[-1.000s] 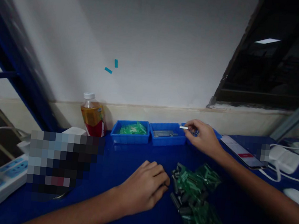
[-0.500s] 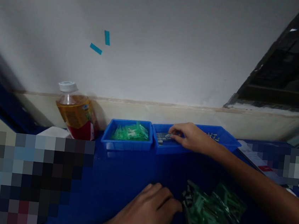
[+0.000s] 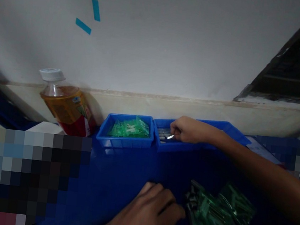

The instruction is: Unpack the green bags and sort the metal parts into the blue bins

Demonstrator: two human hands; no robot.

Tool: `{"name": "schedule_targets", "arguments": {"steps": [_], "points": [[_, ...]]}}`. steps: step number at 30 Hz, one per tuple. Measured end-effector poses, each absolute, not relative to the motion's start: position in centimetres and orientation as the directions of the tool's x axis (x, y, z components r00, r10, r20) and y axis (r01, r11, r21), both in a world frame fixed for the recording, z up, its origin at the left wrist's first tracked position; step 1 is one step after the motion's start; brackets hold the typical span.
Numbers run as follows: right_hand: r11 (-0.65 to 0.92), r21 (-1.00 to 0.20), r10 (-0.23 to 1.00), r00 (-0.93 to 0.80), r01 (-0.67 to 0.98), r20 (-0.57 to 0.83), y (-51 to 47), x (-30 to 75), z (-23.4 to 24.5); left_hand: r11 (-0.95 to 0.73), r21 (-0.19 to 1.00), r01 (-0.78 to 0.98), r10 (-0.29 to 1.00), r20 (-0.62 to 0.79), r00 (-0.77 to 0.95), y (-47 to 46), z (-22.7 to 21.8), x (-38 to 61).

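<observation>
My right hand [image 3: 188, 129] reaches into the long blue bin [image 3: 159, 148] and pinches a small shiny metal piece [image 3: 170, 137] between thumb and fingers. Several similar grey metal pieces [image 3: 164, 132] lie in that bin beside my fingertips. My left hand [image 3: 150, 211] is low in the picture, back up, with its fingers curled together and the tips hidden; I cannot make out what, if anything, is in it. Just right of it lies a pile of green translucent packets [image 3: 217, 212], with dark, slim pieces [image 3: 193, 206] along its left side.
A smaller blue bin [image 3: 124, 143] of green packets [image 3: 131, 127] adjoins the long bin's left end. Farther left stands a bottle of amber drink [image 3: 64, 109] with a white cap. A wall [image 3: 158, 56] rises behind the blue work surface [image 3: 117, 170]. Papers [image 3: 262, 150] lie at right.
My right hand has closed more tightly, and a shiny metal piece now sticks out from its fingertips. My left hand stays almost in place. The camera view has shifted slightly.
</observation>
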State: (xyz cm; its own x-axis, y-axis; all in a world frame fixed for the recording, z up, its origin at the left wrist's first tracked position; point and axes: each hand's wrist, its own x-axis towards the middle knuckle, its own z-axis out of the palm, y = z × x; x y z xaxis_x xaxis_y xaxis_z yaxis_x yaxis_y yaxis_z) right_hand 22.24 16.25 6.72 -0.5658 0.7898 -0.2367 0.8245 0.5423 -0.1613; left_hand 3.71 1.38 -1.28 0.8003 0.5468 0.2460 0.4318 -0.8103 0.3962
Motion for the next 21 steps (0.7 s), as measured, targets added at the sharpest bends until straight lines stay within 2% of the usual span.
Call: {"name": "schedule_targets", "arguments": {"steps": [6,10,14,17,19,21], "points": [[0.521,-0.07,0.809,-0.519,0.85,-0.277,16.4,21.5,6.6,-0.82,0.391,0.419,0.533,0.252,0.808,1.5,-1.8,3.6],[0.534,-0.078,0.806,-0.535,0.842,-0.253,16.7,21.7,6.1,-0.801,0.42,0.428,0.539,0.192,0.82,1.5,-1.2,3.5],[0.577,-0.148,0.778,-0.595,0.803,-0.202,17.0,22.3,6.5,-0.768,0.464,0.442,0.564,0.161,0.81,1.5,-0.7,3.5],[0.602,-0.219,0.792,-0.61,0.768,0.037,15.0,22.9,6.9,-0.734,0.546,0.404,0.605,0.256,0.754,1.5,-0.8,3.5],[0.614,-0.264,0.788,-0.555,0.744,0.266,11.9,23.2,6.6,-0.704,0.613,0.359,0.644,0.338,0.686,1.5,-0.9,3.5],[0.63,-0.282,0.759,-0.496,0.724,0.421,7.8,23.5,5.5,-0.667,0.672,0.323,0.684,0.381,0.622,1.5,-0.6,3.4]]}}
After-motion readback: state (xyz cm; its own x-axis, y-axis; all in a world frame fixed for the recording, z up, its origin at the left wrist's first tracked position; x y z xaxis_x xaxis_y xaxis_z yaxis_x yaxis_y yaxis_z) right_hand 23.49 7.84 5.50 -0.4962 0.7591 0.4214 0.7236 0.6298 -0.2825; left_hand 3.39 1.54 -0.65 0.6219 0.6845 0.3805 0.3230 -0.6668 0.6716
